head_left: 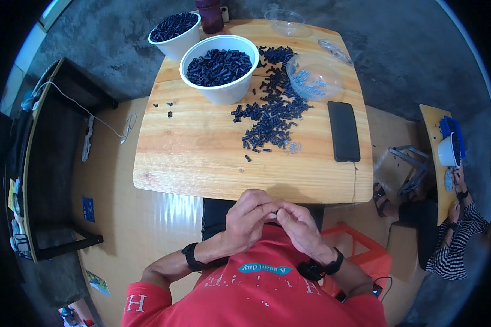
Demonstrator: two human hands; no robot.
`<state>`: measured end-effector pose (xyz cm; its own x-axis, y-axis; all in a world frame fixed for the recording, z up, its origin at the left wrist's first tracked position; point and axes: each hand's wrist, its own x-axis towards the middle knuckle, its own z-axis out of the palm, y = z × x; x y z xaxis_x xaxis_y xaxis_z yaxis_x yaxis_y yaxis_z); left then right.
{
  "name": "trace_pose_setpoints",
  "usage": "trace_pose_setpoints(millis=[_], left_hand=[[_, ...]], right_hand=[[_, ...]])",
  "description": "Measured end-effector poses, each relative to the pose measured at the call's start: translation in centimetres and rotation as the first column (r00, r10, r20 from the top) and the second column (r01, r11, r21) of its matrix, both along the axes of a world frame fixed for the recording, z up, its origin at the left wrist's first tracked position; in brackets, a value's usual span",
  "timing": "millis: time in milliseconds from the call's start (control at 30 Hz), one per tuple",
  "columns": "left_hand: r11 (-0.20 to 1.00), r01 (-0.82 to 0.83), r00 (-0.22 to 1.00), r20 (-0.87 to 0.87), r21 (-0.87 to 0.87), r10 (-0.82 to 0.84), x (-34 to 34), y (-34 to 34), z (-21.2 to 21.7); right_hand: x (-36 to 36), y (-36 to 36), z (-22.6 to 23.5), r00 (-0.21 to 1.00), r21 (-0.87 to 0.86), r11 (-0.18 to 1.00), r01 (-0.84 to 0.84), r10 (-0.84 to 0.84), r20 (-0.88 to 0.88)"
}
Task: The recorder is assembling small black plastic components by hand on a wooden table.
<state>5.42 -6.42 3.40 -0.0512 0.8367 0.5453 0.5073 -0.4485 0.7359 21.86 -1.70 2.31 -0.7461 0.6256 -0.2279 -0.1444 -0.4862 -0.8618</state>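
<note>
My left hand [249, 219] and my right hand [300, 226] meet just off the near edge of the wooden table [202, 169], in front of my red shirt. Both are closed, fingertips pinched together around a small dark piece [274, 215]. Most of it is hidden by the fingers, so its exact kind does not show. Beyond the hands, a pile of short black tubular plastic parts [270, 122] spreads over the middle of the table. A few tiny clear pieces [294, 147] lie at the pile's near right side.
Two white tubs [223, 95] [183, 48] full of black parts stand at the back left, near a purple bottle [210, 16]. Right of the pile are a clear bowl [333, 87] holding small clear pieces and a black phone [344, 132]. Another person [455, 240] sits far right.
</note>
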Motion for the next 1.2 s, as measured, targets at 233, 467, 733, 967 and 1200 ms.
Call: trace_pose_setpoints(millis=[233,467,733,967,1200], left_hand=[[0.998,0.006,0.999,-0.048,-0.066,-0.009,-0.5,1.7,0.7],[0.906,-0.316,0.948,-0.050,-0.281,0.315,-6.9,6.4,-0.3],[0.870,-0.404,0.907,-0.248,-0.283,0.340,-7.5,9.8,-2.4],[0.824,-0.451,0.880,-0.326,-0.343,0.346,-7.0,10.6,-1.6],[0.818,-0.417,0.907,-0.126,-0.396,0.402,-8.0,10.6,-2.5]], right_hand=[[0.7,2.5,0.6,0.971,0.295,0.955,-0.020,-0.052,0.233],[7.2,3.8,0.9,0.790,0.184,0.772,0.608,-0.611,-0.047],[18.7,7.5,-7.0,0.216,0.576,0.326,0.750,-0.943,0.253],[22.4,10.5,-12.2,0.143,0.785,0.357,0.506,-0.932,0.332],[9.3,6.9,-0.7,0.173,0.957,0.131,0.261,-0.981,0.087]])
